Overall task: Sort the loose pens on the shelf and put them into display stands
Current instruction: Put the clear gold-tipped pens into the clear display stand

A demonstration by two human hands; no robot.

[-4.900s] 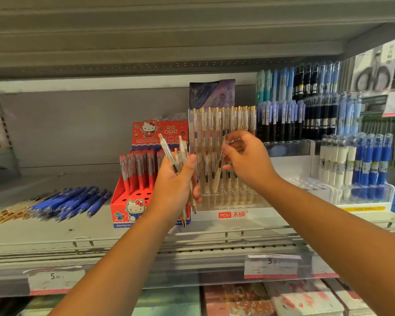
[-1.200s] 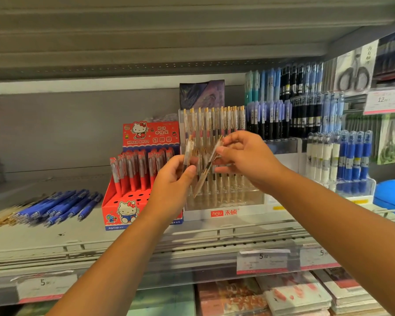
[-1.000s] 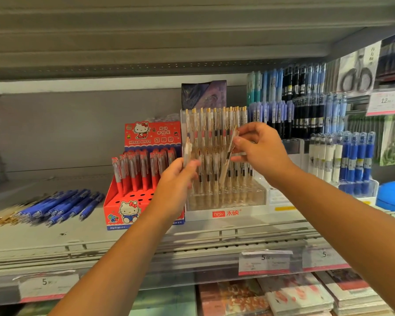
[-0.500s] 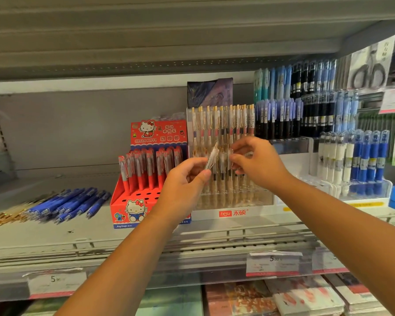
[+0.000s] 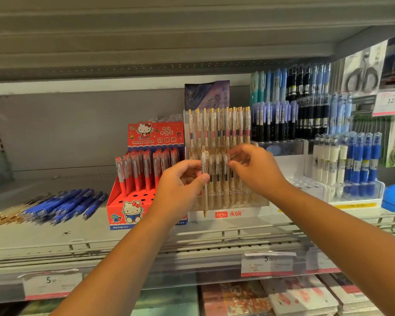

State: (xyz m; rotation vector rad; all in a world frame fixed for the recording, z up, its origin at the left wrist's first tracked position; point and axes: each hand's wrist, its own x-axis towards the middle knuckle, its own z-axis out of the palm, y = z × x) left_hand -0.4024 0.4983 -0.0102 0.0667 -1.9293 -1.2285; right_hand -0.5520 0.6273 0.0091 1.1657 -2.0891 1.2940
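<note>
At nine o'clock lie loose pens (image 5: pixel 62 206). Left hand (image 5: pixel 180 185) pinches a clear pen (image 5: pixel 204 160) upright before the stand (image 5: pixel 237 214); right hand (image 5: pixel 258 169) curls among standing pens (image 5: pixel 219 124) — grip unclear. A skewed entry could topple neighbours.

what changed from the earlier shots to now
The left hand held a bunch of clear pens; now it pinches one pen, turned from tilted to upright before the clear stand. The right hand put its tilted pen into that stand; its fingers are at the stand's pens, and whether they hold one is unclear. The loose blue pens and red stand stayed put.
</note>
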